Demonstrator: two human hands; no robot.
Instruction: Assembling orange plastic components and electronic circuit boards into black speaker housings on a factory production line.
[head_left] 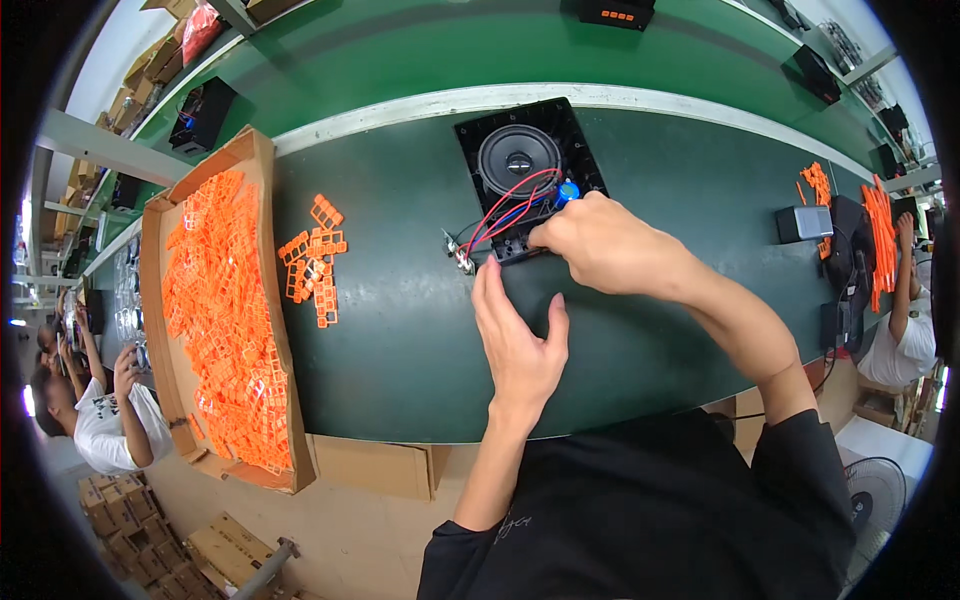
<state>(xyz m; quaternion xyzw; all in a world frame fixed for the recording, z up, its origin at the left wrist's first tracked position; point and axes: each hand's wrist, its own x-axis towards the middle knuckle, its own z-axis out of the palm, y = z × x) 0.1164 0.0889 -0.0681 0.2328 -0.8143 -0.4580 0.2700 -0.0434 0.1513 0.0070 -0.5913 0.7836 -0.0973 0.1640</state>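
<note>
A black speaker housing (pixel 587 140) lies on the dark green table, its round speaker cone (pixel 518 160) facing up. Red, blue and black wires (pixel 508 206) run across its lower half, beside a blue round part (pixel 567 193). A small metal-ended connector piece (pixel 459 254) hangs off the housing's lower left corner. My right hand (pixel 615 248) is closed over the lower right of the housing, its fingers curled down; whatever they pinch is hidden. My left hand (pixel 522 345) is open, fingers stretched, fingertips by the lower left corner and thumb apart.
Left of the work, a cardboard tray (pixel 283 375) is heaped with orange plastic frames; a loose pile of these frames (pixel 314 262) lies beside it. At right are a grey-black box (pixel 803 224), orange strips (pixel 880 240) and black parts. Behind a white rail runs a green belt. People sit at both sides.
</note>
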